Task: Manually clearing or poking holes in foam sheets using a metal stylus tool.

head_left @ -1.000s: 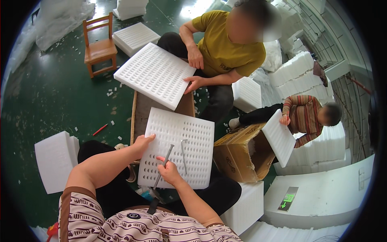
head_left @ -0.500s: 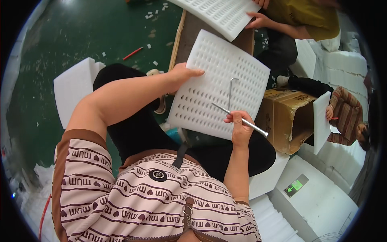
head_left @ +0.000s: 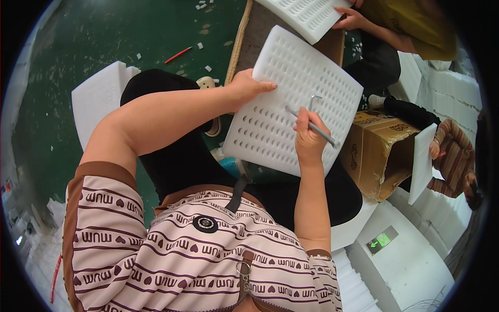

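Note:
A white foam sheet (head_left: 283,67) with rows of small oval holes lies tilted above my lap. My left hand (head_left: 247,91) grips its left edge, with the thumb on the upper face and the other fingers hidden underneath. Over the sheet's lower right part, my right hand (head_left: 311,132) is closed around a slim grey metal rod (head_left: 326,136), whose thin tip points up and left close to the holes. A thin L-shaped metal rod (head_left: 311,102) sticks out above my right fingers; whether I hold it or it rests on the sheet, I cannot tell.
Beyond my sheet, a co-worker's hand (head_left: 349,20) holds another holed foam sheet (head_left: 312,23) over a wood-edged board (head_left: 239,41). An open cardboard box (head_left: 369,156) stands at the right, near another person with a white sheet (head_left: 423,164). A red stick (head_left: 178,55) and foam scraps lie on the green floor.
My right hand has moved up over the sheet with the metal rod, covering more of the L-shaped rod. The foam sheet and my left hand appear a little higher and further right.

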### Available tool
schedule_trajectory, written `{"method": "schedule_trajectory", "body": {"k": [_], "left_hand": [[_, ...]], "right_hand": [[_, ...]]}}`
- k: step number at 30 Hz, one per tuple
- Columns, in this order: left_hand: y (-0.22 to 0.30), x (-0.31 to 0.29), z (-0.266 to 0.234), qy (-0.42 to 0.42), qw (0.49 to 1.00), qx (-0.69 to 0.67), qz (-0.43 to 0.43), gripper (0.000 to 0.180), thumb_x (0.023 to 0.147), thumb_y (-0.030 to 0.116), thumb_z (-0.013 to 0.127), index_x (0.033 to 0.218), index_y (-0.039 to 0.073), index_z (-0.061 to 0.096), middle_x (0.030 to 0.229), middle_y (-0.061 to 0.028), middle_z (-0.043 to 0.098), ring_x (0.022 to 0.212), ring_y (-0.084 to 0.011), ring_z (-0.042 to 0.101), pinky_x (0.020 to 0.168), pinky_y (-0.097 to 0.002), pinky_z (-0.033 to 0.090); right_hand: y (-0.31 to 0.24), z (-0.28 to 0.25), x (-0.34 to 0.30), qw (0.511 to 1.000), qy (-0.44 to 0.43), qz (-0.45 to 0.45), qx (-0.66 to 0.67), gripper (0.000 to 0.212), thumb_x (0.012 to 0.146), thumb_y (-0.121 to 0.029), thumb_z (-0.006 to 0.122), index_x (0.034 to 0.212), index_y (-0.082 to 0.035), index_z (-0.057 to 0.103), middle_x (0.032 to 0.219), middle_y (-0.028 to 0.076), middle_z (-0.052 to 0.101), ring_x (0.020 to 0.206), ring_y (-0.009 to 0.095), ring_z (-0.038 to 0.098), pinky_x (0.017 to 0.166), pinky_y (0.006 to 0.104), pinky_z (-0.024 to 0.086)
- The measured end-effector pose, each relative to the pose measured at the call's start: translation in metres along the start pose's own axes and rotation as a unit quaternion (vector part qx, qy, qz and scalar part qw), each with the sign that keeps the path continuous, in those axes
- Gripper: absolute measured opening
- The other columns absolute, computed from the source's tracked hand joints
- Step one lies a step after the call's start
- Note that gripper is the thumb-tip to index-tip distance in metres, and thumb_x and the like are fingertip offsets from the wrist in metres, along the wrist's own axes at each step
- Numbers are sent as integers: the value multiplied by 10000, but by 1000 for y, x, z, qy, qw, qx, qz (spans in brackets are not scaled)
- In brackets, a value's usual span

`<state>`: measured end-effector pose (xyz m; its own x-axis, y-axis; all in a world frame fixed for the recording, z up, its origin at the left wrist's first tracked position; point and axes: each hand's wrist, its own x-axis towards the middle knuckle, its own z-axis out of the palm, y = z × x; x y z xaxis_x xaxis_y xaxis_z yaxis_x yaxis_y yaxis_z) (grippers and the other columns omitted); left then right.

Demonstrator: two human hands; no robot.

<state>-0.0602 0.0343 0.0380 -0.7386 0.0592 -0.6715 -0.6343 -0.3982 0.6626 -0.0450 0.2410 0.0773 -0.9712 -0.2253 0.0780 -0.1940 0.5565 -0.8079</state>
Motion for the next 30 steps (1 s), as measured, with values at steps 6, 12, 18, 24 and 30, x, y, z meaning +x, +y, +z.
{"method": "schedule_trajectory", "body": {"k": [6, 12, 18, 24, 30], "left_hand": [[-3, 2, 0, 17, 999, 30, 21, 370, 813, 78, 719, 1139, -10, 571, 977, -157, 669, 817, -233, 671, 728, -349, 579], [2, -1, 4, 31, 998, 42, 29, 351, 815, 78, 718, 1124, -11, 576, 966, -151, 671, 820, -227, 671, 730, -343, 576], [2, 1, 5, 31, 999, 43, 12, 336, 818, 71, 712, 1115, -9, 578, 970, -146, 668, 819, -228, 669, 737, -337, 572], [0, 3, 4, 33, 998, 44, 10, 331, 819, 68, 710, 1112, -7, 576, 976, -147, 666, 816, -229, 668, 738, -340, 569], [-2, 3, 3, 26, 998, 48, 14, 351, 828, 84, 709, 1140, 6, 567, 998, -153, 666, 831, -236, 671, 746, -358, 577]], "right_hand": [[5, 26, 15, 998, -11, 7, -57, 255, 909, -79, 616, 683, -7, 520, 579, 25, 453, 527, 149, 342, 503, 278, 350], [-15, 0, 1, 999, 38, -18, -27, 258, 919, -79, 598, 684, -8, 516, 576, 22, 449, 533, 139, 332, 504, 267, 348], [-9, 1, 1, 998, 46, 1, 51, 290, 954, -212, 589, 766, 8, 615, 615, 20, 543, 556, 94, 476, 523, 223, 440], [-12, -4, 4, 995, 41, 47, 84, 299, 960, -223, 589, 767, 4, 610, 651, 35, 573, 558, 93, 487, 524, 217, 446], [-6, 4, 0, 993, 46, 44, 97, 298, 961, -226, 590, 774, 5, 610, 669, 39, 581, 562, 93, 498, 529, 216, 450]]}}
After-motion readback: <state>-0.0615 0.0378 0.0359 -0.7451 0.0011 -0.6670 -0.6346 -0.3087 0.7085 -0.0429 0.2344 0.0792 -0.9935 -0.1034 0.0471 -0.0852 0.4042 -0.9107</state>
